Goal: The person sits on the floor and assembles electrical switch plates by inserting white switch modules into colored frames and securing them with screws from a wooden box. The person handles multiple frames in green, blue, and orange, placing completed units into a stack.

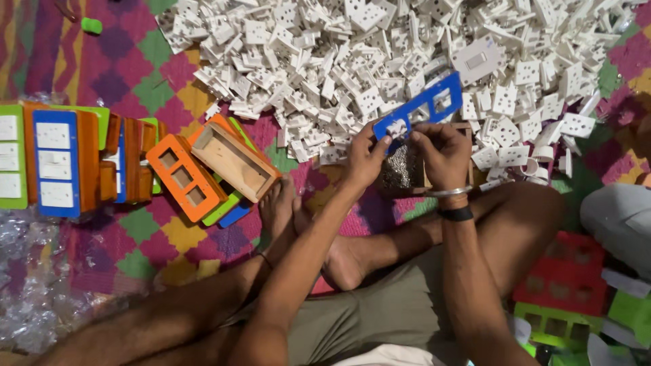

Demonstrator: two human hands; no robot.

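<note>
Step in hand, as judged: fitting a white socket piece [397, 129] into the blue plate [420, 108], at its near-end opening. Plate is held up over a small box of screws [401, 168], just in front of the big heap of white socket parts [380, 61]. Left hand [366, 159] is closed on the plate's lower-left end, thumb and fingertips pinching at the piece. Right hand [444, 152] grips the plate's lower edge from the other side, fingers curled, bangle and dark band at wrist. Both forearms run up from the lap, elbows in, person sitting cross-legged on the patterned mat [135, 74]. Next move likely calls for pressing the piece flush w/ steady thumb pressure; the plate's other two openings look empty. Orange plate [184, 177] and wooden box [234, 161] lie to the left, untouched.
</note>
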